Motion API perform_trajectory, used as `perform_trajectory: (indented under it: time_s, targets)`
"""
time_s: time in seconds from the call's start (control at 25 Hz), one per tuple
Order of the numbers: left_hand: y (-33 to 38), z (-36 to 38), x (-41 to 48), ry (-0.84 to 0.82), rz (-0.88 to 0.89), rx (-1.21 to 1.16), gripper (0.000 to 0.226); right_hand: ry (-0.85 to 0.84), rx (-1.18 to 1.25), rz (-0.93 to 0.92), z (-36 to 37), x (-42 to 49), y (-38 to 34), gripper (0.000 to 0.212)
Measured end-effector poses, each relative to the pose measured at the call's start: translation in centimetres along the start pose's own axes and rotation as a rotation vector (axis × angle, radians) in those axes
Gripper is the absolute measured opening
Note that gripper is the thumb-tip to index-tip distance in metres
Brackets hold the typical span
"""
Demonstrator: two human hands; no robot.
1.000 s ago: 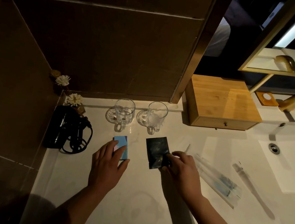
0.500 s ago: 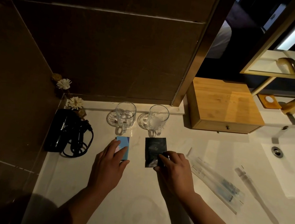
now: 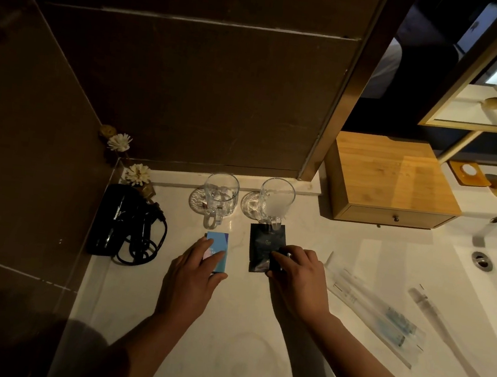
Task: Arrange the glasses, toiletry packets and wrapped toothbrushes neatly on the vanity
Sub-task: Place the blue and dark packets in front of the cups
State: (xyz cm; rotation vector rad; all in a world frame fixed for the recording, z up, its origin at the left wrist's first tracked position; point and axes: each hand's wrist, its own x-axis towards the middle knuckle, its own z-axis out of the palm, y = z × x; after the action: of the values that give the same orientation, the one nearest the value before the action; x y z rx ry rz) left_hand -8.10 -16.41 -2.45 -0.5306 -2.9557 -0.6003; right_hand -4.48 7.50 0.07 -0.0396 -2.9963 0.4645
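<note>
The step in hand looks to be squaring the two toiletry packets below the glasses; to do it well, each packet should sit centred under its own glass with its long edges parallel to the other's, slid flat on the white worktop [image 3: 222, 356] rather than lifted. The left hand [image 3: 191, 281] lies palm-down with its fingers [image 3: 200, 249] spread flat on the near part of the blue packet [image 3: 219, 244], pressing and not pinching; that packet lies just below the handle of the left glass mug [image 3: 220, 196], apart from it. The right hand [image 3: 300, 282] is arched, wrist raised a little, its fingertips [image 3: 276, 258] bent down on the lower right corner of the black packet [image 3: 265, 243]; whether thumb and fingers pinch the edge or only press on it I cannot tell. The black packet's top edge reaches the handle of the right glass mug [image 3: 276, 201] and seems to touch it or slip under it, so a small pull toward the person would likely even the row. Both mugs stand upright on glass coasters by the wall; the wrapped toothbrushes [image 3: 381, 315] lie slanted to the right of the right hand, not yet lined up; both forearms come in from the near edge, nearly parallel.
</note>
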Motion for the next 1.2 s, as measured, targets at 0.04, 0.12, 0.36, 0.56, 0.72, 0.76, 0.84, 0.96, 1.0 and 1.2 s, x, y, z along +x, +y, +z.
perform_trajectory:
  time_s: [0.04,0.12,0.36,0.56,0.72,0.76,0.84,0.96,1.0,1.2]
  targets:
    - [-0.1,0.1,0.1,-0.005,0.0,0.0,0.05,-0.004,0.003,0.001,0.0,0.1,0.0,0.04]
    - [-0.2,0.2,0.4,-0.009,-0.013,-0.004,0.048,-0.003,0.008,0.0,-0.1,0.2,0.0,0.04]
    - [-0.2,0.5,1.1,-0.014,-0.042,-0.023,0.049,-0.012,0.018,0.013,-0.1,0.7,-0.2,0.041]
    - [-0.1,0.4,1.6,-0.009,-0.046,-0.03,0.047,-0.008,0.039,0.031,-0.2,0.8,-0.4,0.042]
    - [-0.1,0.5,1.9,-0.001,-0.04,-0.019,0.047,-0.017,0.034,0.04,-0.3,1.0,-0.5,0.042]
    - [-0.2,0.6,1.9,-0.002,-0.039,-0.017,0.047,-0.018,0.034,0.042,-0.3,1.0,-0.4,0.043]
    - [-0.3,0.7,1.9,0.002,-0.036,-0.012,0.047,-0.02,0.036,0.043,-0.3,1.0,-0.5,0.043]
    - [-0.3,0.9,1.8,0.004,-0.039,-0.01,0.047,-0.017,0.042,0.047,-0.3,1.0,-0.5,0.043]
    - [-0.4,1.0,1.8,0.005,-0.037,-0.01,0.047,-0.016,0.045,0.047,-0.3,1.0,-0.5,0.043]
    - [-0.6,0.9,1.6,0.009,-0.031,-0.017,0.055,-0.011,0.103,0.048,-0.6,0.7,-0.3,0.046]
